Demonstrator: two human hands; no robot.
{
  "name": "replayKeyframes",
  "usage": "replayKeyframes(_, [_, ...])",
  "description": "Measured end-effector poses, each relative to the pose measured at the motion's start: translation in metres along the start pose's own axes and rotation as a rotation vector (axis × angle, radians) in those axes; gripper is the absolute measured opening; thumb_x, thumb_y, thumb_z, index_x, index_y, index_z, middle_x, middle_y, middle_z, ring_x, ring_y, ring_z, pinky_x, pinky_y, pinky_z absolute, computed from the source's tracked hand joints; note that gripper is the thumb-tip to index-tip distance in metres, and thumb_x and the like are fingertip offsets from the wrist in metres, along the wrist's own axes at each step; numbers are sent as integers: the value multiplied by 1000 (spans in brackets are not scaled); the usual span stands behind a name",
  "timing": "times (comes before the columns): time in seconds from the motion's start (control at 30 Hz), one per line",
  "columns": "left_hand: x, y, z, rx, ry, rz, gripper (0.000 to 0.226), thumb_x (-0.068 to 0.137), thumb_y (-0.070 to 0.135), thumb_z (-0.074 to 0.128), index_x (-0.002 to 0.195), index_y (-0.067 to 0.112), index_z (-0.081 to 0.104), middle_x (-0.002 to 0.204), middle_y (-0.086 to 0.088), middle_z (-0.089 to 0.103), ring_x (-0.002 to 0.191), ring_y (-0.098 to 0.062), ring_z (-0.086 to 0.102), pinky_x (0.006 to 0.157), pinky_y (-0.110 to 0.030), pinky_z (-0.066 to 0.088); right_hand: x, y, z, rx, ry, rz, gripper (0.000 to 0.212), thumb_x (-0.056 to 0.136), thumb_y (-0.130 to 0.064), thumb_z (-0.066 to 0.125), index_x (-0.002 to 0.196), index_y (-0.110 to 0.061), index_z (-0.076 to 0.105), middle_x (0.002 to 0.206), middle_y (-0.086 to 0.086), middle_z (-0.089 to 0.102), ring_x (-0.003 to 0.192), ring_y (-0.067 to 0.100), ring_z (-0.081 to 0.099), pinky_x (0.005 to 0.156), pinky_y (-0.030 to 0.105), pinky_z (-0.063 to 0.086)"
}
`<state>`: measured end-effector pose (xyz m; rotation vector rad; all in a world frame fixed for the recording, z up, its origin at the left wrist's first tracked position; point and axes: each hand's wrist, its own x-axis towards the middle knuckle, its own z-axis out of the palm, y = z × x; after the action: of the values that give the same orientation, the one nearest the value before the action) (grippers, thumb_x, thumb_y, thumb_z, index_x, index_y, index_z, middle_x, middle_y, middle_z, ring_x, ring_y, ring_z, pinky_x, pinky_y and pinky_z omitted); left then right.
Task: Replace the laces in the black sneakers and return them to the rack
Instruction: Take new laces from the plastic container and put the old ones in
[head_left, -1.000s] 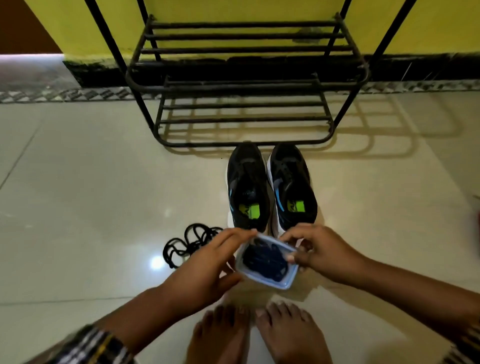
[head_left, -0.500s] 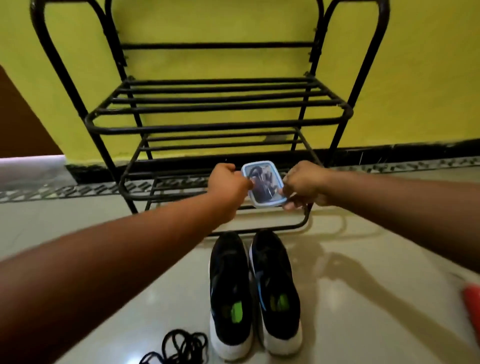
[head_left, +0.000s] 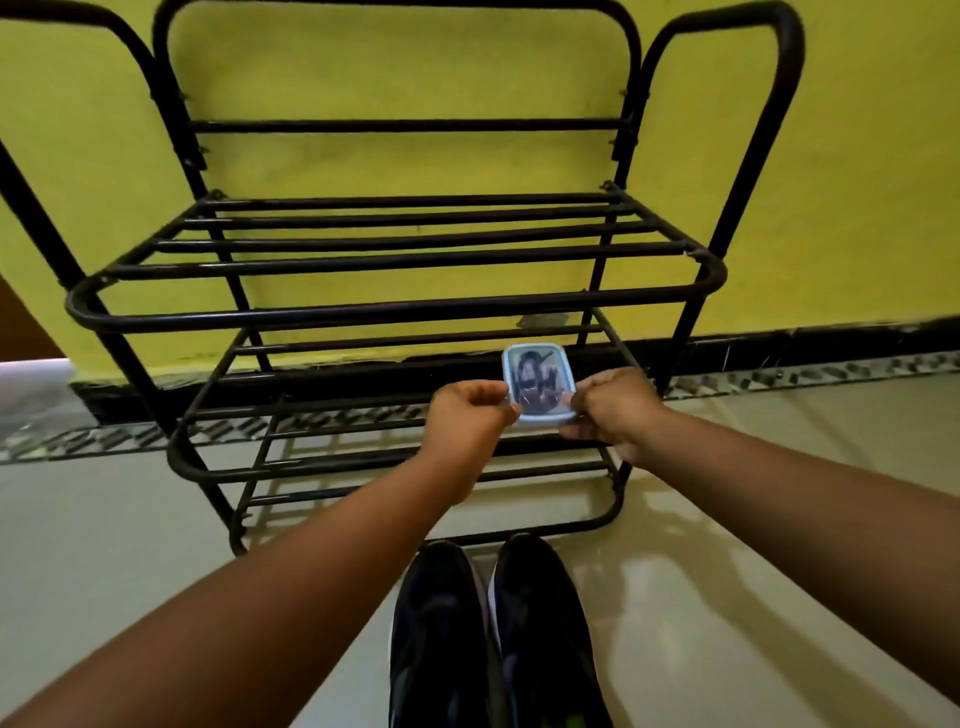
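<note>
hands left (head_left: 470, 415) and right (head_left: 610, 410) pinch clear box (head_left: 537, 384) before rack (head_left: 395, 306); no legible writing

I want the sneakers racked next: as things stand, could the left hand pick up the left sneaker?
Probably not yet. The left hand pinches the small blue-rimmed box together with the right hand, out at the rack. The left sneaker lies uncovered on the floor below, so once the box is released the way looks free.

The rack (head_left: 395, 306) is black metal against a yellow-green wall (head_left: 415, 78) with a black skirting band (head_left: 779, 343). The sneakers (head_left: 493, 634) are black with white edging on a pale cream floor (head_left: 104, 545). The box (head_left: 537, 382) is clear, rimmed light blue, its contents dark.
</note>
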<state>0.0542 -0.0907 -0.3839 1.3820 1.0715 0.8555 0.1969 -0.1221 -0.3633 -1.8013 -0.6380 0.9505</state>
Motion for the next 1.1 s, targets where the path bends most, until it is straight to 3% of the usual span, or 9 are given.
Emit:
replayKeyframes(0.13, [19, -2, 7, -70, 9, -7, 22, 86, 0, 62, 105, 12, 62, 98, -5, 68, 92, -15, 65, 73, -20, 52, 20, -5, 5, 121, -3, 47, 7, 93, -1, 52, 97, 0, 57, 95, 18, 62, 72, 25, 66, 57, 26, 57])
replayKeyframes(0.33, [38, 0, 15, -168, 53, -135, 23, 82, -1, 67, 98, 15, 63, 109, -12, 66, 104, -25, 63, 98, -40, 49, 28, -5, 13, 202, 0, 97, 9, 92, 3, 52, 99, 2, 57, 87, 15, 59, 70, 22, 63, 70, 28, 54])
replayKeyframes(0.43, [40, 2, 16, -111, -13, -105, 38, 86, 5, 65, 123, 10, 57, 119, -13, 61, 107, -22, 60, 94, -32, 50, 29, -10, 15, 226, -12, 89, 15, 93, 0, 51, 106, 5, 57, 98, 19, 61, 73, 23, 65, 72, 28, 53])
replayKeyframes(0.5, [38, 3, 17, -43, -77, -80, 47, 89, 10, 62, 134, 11, 48, 126, -11, 55, 104, -16, 57, 77, -18, 48, 28, -14, 15, 220, -19, 97, 23, 95, -3, 50, 115, 6, 55, 93, 17, 61, 84, 26, 66, 78, 27, 53])
replayKeyframes(0.57, [36, 2, 19, -3, -129, -63, 50, 92, 12, 58, 140, 13, 42, 132, -10, 50, 107, -14, 54, 69, -12, 42, 28, -16, 13, 218, -15, 101, 26, 96, -4, 49, 119, 6, 54, 94, 17, 63, 85, 24, 66, 79, 25, 52])
replayKeyframes(0.7, [34, 0, 22, 47, -166, -42, 52, 94, 12, 55, 143, 13, 36, 138, -10, 46, 115, -15, 49, 80, -16, 38, 28, -15, 12, 197, 37, 86, 26, 94, 0, 49, 119, 5, 54, 113, 22, 62, 96, 27, 66, 77, 25, 53])
replayKeyframes(0.83, [35, -1, 20, 51, -168, -33, 51, 94, 9, 54, 142, 12, 38, 136, -10, 47, 118, -18, 50, 79, -15, 40, 30, -15, 14, 198, 59, 52, 24, 93, 3, 50, 116, 5, 55, 113, 23, 63, 87, 26, 65, 73, 25, 53])
replayKeyframes(1.0, [35, -4, 21, 28, -192, -23, 53, 92, 5, 54, 142, 14, 36, 139, -8, 45, 122, -17, 47, 93, -24, 39, 34, -10, 16, 219, 98, 81, 24, 95, -4, 51, 117, 5, 54, 111, 22, 63, 85, 25, 66, 81, 30, 55])
replayKeyframes(1.1, [32, -6, 20, 32, -184, -2, 59, 91, 3, 56, 144, 16, 34, 140, -7, 47, 124, -18, 47, 98, -27, 41, 34, -3, 15, 206, 102, 84, 23, 96, -10, 50, 116, 1, 55, 104, 18, 64, 89, 24, 68, 74, 29, 57])
